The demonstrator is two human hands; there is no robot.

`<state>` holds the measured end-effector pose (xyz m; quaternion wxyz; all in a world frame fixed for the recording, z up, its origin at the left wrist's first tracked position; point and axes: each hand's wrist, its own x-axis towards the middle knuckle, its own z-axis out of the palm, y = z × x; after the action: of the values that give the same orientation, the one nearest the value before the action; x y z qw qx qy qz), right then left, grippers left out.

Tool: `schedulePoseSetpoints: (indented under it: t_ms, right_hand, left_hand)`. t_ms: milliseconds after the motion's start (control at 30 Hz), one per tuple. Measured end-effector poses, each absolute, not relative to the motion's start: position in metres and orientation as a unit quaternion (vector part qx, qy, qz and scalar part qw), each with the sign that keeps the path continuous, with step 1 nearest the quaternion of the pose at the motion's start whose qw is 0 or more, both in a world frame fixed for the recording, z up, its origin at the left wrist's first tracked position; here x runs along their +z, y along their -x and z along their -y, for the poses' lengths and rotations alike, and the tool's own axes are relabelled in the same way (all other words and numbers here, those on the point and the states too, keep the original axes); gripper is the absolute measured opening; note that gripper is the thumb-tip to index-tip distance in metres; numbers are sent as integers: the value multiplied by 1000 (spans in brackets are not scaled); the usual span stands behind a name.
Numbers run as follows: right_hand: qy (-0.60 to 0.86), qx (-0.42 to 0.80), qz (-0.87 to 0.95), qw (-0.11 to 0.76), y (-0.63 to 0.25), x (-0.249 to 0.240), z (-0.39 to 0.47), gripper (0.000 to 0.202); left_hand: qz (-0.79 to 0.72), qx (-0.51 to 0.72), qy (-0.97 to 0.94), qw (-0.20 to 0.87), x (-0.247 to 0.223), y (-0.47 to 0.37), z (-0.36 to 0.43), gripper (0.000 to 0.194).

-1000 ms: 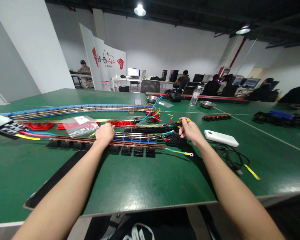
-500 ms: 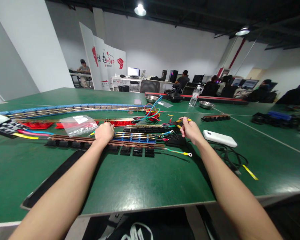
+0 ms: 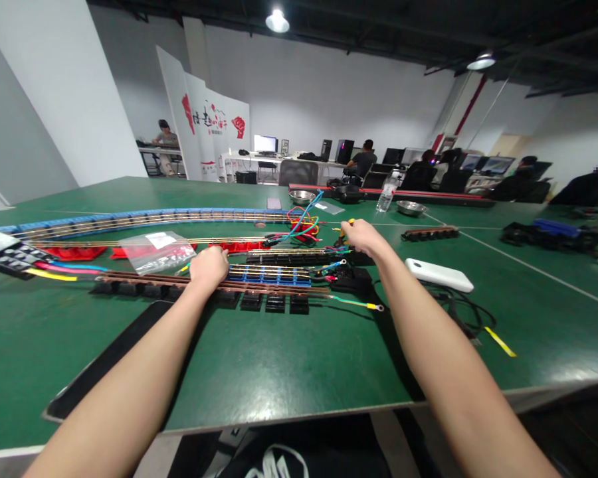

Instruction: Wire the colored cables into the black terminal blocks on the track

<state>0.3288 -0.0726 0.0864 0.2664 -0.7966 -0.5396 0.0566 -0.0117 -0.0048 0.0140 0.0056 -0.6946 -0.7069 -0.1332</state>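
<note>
My left hand [image 3: 208,267] is closed at the left end of a short blue conductor rail [image 3: 269,273] with copper-coloured bars. A green-yellow wire end pokes out left of the fist. The fingers' undersides are hidden. In front of it lies a black-based rail [image 3: 252,300] with brown bars and a ring-ended wire [image 3: 353,303]. My right hand [image 3: 361,237] is closed around yellow-handled pliers [image 3: 349,224], mostly covered by the fingers. It is just beyond the right end of a black rail [image 3: 294,256] and its wire ends.
Red rail pieces [image 3: 80,253], a plastic bag [image 3: 157,252] and a long blue curved rail [image 3: 179,215] lie left. A black tablet-like slab [image 3: 109,358] is under my left forearm. At right are a white power bank [image 3: 439,275], black cables [image 3: 471,312] and a bottle [image 3: 389,191].
My right hand has moved a little left and away from me with the pliers, and has turned palm down. The left hand stays in place.
</note>
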Motion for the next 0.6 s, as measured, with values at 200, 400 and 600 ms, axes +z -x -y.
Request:
schedulePoseSetpoints:
  t_ms: [200, 400, 600]
  right_hand:
    - [797, 59, 515, 310, -329, 64, 89, 49]
    - [764, 164, 464, 417, -334, 54, 106, 43]
    - [693, 374, 409, 462, -338, 58, 114, 35]
  left_hand:
    - [710, -130, 692, 4, 15, 11, 5, 41]
    - [711, -127, 692, 7, 17, 9, 7, 41]
    - [706, -127, 697, 12, 14, 11, 5, 41]
